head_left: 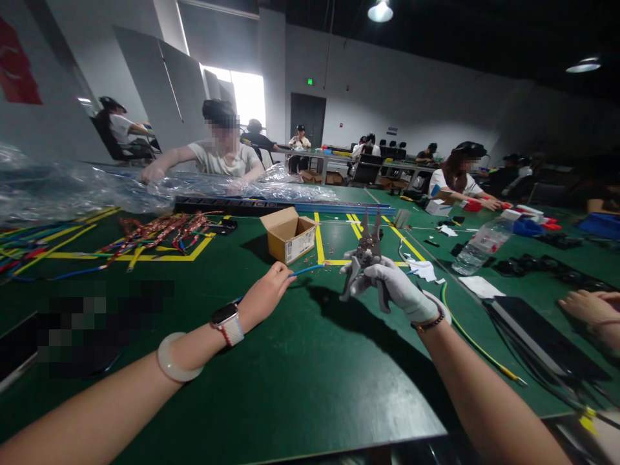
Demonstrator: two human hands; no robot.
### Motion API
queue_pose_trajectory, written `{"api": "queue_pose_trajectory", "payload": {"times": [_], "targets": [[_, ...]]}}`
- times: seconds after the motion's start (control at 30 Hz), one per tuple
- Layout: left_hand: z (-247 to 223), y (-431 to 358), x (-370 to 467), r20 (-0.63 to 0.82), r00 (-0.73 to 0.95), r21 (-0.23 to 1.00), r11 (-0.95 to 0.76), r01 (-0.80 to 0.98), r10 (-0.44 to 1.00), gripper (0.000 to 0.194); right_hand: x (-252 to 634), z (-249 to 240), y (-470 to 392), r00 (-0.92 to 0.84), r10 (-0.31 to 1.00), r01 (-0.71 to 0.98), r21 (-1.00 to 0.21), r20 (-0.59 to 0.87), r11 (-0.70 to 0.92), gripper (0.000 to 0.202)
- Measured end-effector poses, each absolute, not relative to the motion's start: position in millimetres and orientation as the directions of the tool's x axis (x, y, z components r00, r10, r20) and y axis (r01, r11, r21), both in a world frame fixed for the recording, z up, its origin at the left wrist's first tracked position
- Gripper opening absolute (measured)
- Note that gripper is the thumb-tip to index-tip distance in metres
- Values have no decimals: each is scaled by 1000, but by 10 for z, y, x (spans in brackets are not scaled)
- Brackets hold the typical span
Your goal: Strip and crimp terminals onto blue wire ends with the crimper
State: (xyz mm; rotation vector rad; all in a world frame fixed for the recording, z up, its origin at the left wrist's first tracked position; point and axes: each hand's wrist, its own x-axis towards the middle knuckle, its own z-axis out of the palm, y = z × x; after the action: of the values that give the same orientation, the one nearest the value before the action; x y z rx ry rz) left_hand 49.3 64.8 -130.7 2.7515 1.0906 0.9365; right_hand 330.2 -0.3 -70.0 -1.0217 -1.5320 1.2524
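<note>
My left hand [265, 292] is bare and closed round a blue wire [308, 268], whose end sticks out to the right past the fingertips. In my gloved right hand [394, 287] is a wire stripper [367, 253], gripped by its spread handles with the jaws pointing up and slightly apart. The wire end and the stripper are apart, with a gap of green table between them. Just beyond my left hand stands a small cardboard box [287, 237] with its flap up. Copper bits [329, 252] lie scattered beside the box.
Stripped wires with bare copper ends [165, 234] lie at the left. A plastic bottle [487, 242] leans at the right, near a green-yellow wire [465, 330] and a black device [542, 339]. Clear plastic wrap [77, 187] covers the far left. Another person's hands [593, 310] rest at the right edge.
</note>
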Motion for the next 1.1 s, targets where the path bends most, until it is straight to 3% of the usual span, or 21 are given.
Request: {"api": "queue_pose_trajectory", "payload": {"times": [0.07,0.17,0.23,0.4,0.67,0.97,1.1], "targets": [[-1320,619,482,500,587,220,-750,624,636,34,3296,-789,54,-101,954,309,-903,281,298,47],[-1316,574,463,476,577,211,-723,658,664,33,3299,-960,127,-77,844,688,-585,531,431,56],[-1300,549,455,461,559,221,-699,680,689,33,3286,-1068,165,-146,787,794,-403,599,454,63],[-1259,509,462,451,553,227,-689,688,701,36,3180,-1241,230,-208,745,881,-210,633,424,71],[-1270,495,466,462,589,241,-733,636,663,39,3130,-1326,250,-120,729,937,-164,674,307,75],[-1286,499,463,467,631,213,-771,601,620,42,3117,-1334,238,-137,743,963,-89,656,255,72],[-1283,507,458,456,624,262,-766,587,635,40,3082,-1335,223,-131,770,976,-55,625,211,70]]}}
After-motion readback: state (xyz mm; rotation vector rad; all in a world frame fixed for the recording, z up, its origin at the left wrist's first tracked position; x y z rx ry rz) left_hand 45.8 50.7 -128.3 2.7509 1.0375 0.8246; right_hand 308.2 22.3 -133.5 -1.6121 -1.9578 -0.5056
